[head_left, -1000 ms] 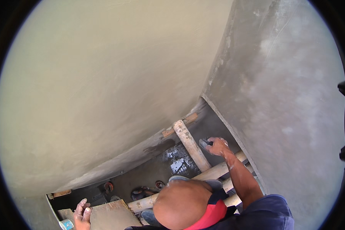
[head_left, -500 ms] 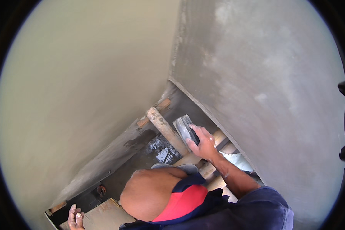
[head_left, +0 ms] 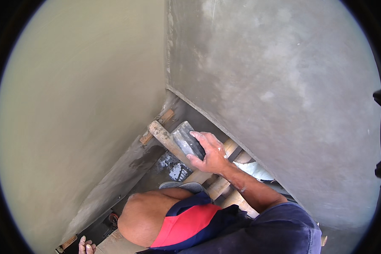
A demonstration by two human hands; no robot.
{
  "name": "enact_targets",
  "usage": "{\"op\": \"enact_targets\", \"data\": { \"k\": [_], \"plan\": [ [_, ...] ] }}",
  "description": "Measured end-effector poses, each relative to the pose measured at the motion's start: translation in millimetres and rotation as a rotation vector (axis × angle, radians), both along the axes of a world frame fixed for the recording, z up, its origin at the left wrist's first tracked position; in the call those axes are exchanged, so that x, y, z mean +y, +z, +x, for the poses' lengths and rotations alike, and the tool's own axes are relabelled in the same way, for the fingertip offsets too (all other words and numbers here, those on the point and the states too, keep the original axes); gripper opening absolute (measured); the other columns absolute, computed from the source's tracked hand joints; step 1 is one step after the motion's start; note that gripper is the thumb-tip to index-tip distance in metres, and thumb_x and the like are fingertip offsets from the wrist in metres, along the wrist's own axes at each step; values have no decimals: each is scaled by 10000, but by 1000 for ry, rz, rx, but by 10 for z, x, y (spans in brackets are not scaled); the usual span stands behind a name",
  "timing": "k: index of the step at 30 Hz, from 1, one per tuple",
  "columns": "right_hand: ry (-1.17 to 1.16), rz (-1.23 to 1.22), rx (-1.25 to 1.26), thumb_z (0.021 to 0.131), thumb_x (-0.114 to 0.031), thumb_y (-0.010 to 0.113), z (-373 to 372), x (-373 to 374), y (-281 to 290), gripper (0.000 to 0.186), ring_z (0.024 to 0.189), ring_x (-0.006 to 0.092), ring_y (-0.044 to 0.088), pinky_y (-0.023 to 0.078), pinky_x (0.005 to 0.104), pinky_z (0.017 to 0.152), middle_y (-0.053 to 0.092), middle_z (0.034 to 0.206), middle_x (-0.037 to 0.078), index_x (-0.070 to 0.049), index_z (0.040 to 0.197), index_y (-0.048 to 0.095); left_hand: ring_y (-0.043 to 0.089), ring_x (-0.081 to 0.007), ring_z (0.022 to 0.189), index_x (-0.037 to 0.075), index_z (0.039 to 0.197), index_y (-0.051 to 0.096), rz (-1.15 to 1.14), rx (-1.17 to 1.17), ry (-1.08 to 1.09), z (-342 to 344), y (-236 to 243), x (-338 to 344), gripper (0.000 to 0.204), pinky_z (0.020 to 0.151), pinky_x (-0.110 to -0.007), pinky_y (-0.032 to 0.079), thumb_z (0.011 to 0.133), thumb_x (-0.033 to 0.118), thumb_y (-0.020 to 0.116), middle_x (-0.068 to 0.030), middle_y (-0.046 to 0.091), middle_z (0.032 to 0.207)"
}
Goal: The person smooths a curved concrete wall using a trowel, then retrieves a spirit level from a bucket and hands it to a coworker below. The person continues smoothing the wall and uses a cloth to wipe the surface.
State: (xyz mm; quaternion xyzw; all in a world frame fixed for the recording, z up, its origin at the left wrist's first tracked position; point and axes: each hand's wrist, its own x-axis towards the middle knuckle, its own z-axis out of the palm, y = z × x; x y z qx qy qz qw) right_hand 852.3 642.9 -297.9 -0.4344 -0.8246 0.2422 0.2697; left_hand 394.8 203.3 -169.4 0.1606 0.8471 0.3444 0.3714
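Trowel (head_left: pixel 184 139), grip of right hand (head_left: pixel 212 153) clasping it, left hand (head_left: pixel 82 246) released (loosely curled)

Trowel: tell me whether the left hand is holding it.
No, the right hand grips the trowel, well apart from the left hand.

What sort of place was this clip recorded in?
Probably a building site: a smooth, patchy grey, plaster-like wall meets a beige one in a corner, rough round wooden poles lie below, and the right hand grips a flat grey trowel-like tool.
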Motion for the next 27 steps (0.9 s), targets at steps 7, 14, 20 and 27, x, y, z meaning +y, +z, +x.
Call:
{"op": "enact_targets", "data": {
  "k": [7, 14, 20, 27],
  "plan": [
    [17, -531, 142, 992, -275, 705, -130, -54, -350, 606, 1245, 336, 659, 540, 468, 1058, 677, 1375, 211, -100, 1551, 546, 673, -282, 1240, -11, 1595, 507, 41, 16, -46, -120, -66, 6, 501, 1093, -393, 555, 1140, 171, 608, -199, 663, 1409],
    [122, -684, 248, 1013, -263, 753, 64, 232, -256, 571, 1154, 221, 704, 612, 398, 912, 719, 1266, 100, -126, 1541, 584, 699, -182, 971, 25, 1479, 615, 103, 153, -39, -124, -169, -88, 470, 891, -342, 587, 1073, 255, 669, -103, 704, 1189],
    [-61, -970, 571, 999, -180, 773, 65, 168, -169, 438, 982, 218, 730, 648, 399, 761, 702, 1231, 126, -76, 1394, 616, 722, -192, 953, 6, 1457, 623, 135, 135, -23, -181, -240, -161, 463, 881, -345, 606, 1058, 224, 713, -105, 716, 1154],
    [-458, -723, 808, 1068, -335, 667, 76, 203, -202, 348, 1038, 196, 716, 652, 385, 751, 707, 1260, 68, -110, 1334, 661, 712, -188, 1109, 28, 1540, 600, 69, 98, -89, -169, -252, -138, 489, 985, -321, 567, 1104, 228, 696, -90, 720, 1297]
  ]
}}
